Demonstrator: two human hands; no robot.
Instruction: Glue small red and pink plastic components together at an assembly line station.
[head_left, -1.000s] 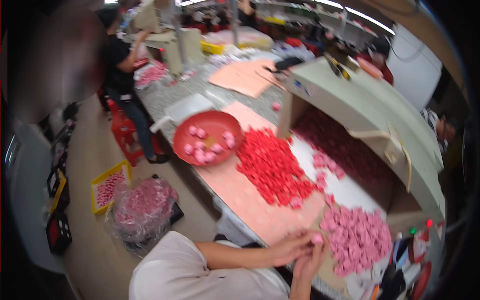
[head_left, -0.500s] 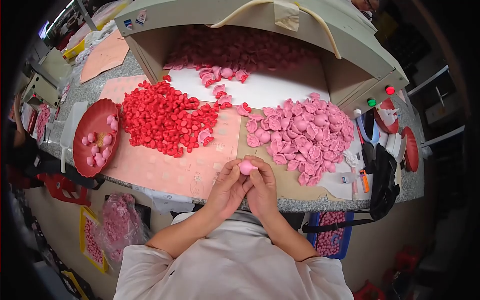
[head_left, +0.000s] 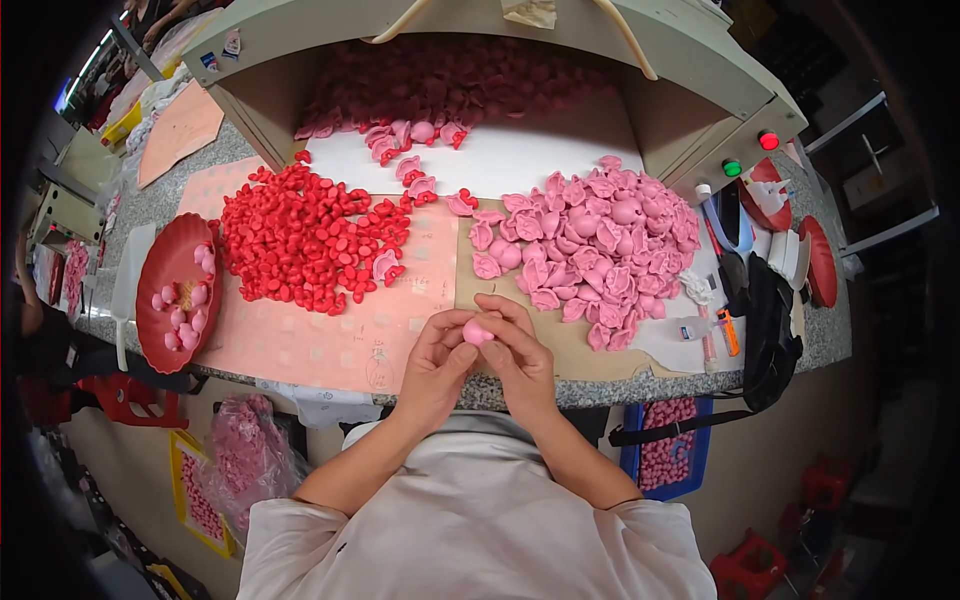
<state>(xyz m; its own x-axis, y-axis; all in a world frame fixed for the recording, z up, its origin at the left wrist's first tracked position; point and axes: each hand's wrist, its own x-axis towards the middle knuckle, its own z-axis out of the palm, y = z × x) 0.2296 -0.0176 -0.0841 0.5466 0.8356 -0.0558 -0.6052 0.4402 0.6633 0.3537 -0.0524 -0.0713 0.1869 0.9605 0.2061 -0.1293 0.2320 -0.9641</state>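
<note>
Two hands (head_left: pixel 434 357), nearly closed, pinching one pink piece (head_left: pixel 477 332) | one red heap (head_left: pixel 290 240) | two pink heaps (head_left: pixel 600 240) (one inside the cabinet (head_left: pixel 700 60))

Evenly lit bench (head_left: pixel 822 345), shadow inside cabinet (head_left: pixel 690 62), fisheye bending, blackened edges
</note>
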